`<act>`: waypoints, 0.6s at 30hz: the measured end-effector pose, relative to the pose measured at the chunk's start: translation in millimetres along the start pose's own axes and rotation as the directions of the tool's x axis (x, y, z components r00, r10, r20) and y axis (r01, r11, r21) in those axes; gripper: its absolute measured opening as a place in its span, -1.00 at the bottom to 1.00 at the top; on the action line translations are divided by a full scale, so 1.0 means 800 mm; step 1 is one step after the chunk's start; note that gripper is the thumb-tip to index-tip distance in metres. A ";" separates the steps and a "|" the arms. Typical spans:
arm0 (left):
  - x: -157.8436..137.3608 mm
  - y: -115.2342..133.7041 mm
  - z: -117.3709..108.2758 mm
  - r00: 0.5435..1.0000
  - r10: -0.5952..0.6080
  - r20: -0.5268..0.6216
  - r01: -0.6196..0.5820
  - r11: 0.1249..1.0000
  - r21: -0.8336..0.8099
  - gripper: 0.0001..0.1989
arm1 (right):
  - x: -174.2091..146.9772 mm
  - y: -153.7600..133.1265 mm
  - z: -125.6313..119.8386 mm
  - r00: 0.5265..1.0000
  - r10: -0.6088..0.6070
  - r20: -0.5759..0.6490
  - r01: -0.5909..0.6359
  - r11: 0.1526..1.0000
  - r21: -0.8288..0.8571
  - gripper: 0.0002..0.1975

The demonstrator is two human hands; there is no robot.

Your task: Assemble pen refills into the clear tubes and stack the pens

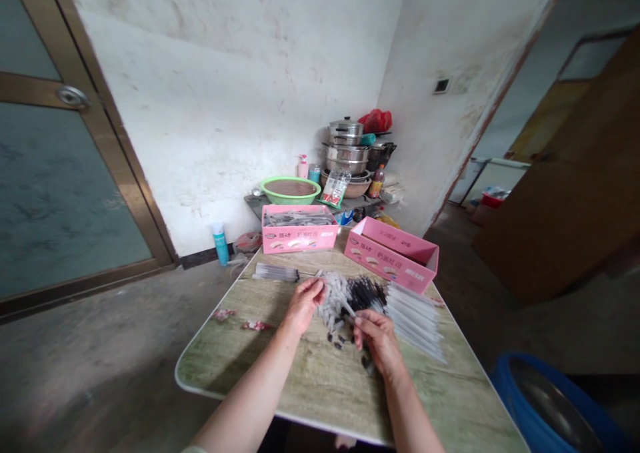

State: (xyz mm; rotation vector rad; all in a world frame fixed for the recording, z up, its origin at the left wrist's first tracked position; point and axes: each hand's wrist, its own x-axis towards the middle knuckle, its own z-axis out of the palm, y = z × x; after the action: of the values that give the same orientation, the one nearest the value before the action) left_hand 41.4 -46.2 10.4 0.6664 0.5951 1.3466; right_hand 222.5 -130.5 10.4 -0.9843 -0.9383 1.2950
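Observation:
My left hand (306, 301) is closed in a pinch at the left side of a heap of small whitish pieces (331, 291); what its fingertips hold is too small to make out. My right hand (377, 336) pinches a slim whitish piece (346, 305) that points up and left over the heap. Beside the heap lies a pile of thin black sticks (366, 293). Long clear plastic sleeves (415, 319) are spread to the right. A bundle of similar slim items (276, 272) lies at the left. Several small black bits (338, 341) are scattered near my hands.
A pink box (300, 238) filled with slim grey items stands at the table's (320, 386) far edge. Another pink box (393, 256) stands angled to its right. Behind are a green basin (290, 199) and stacked pots (346, 149). A blue barrel (520, 379) stands at right.

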 end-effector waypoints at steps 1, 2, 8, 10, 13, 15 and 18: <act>-0.001 0.002 0.000 1.000 -0.004 0.003 0.004 1.000 0.014 -0.62 | -0.001 -0.001 0.001 1.000 0.002 -0.001 -0.002 1.000 -0.011 -0.72; -0.001 0.004 0.000 1.000 -0.004 0.007 0.004 1.000 0.026 -0.61 | -0.001 -0.001 0.002 1.000 0.004 -0.002 -0.004 1.000 -0.022 -0.72; -0.003 0.004 0.003 1.000 0.009 -0.016 -0.008 0.998 0.059 -0.60 | -0.002 -0.003 0.004 1.000 0.015 -0.001 -0.015 0.998 -0.063 -0.71; -0.002 0.005 0.003 0.999 0.020 -0.027 -0.019 0.999 0.049 -0.62 | -0.001 0.000 0.002 1.000 0.011 0.003 -0.010 0.998 -0.062 -0.72; -0.003 0.009 0.003 0.999 0.034 -0.011 -0.033 0.999 0.029 -0.65 | 0.001 0.003 -0.001 1.000 0.006 0.004 -0.005 0.998 -0.067 -0.73; -0.005 0.013 0.003 0.999 0.034 0.016 -0.035 0.999 0.034 -0.67 | 0.001 0.004 -0.003 1.000 0.008 0.006 -0.008 0.997 -0.076 -0.73; -0.007 0.017 0.003 0.999 0.033 0.028 -0.034 0.998 0.051 -0.69 | 0.001 0.004 -0.003 1.000 0.008 0.005 -0.008 0.996 -0.084 -0.72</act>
State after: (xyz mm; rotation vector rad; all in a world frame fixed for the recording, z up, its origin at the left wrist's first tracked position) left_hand 33.5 -51.0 22.2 0.7382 0.6010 1.3549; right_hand 223.6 -129.4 7.0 -1.0515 -1.0005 1.2738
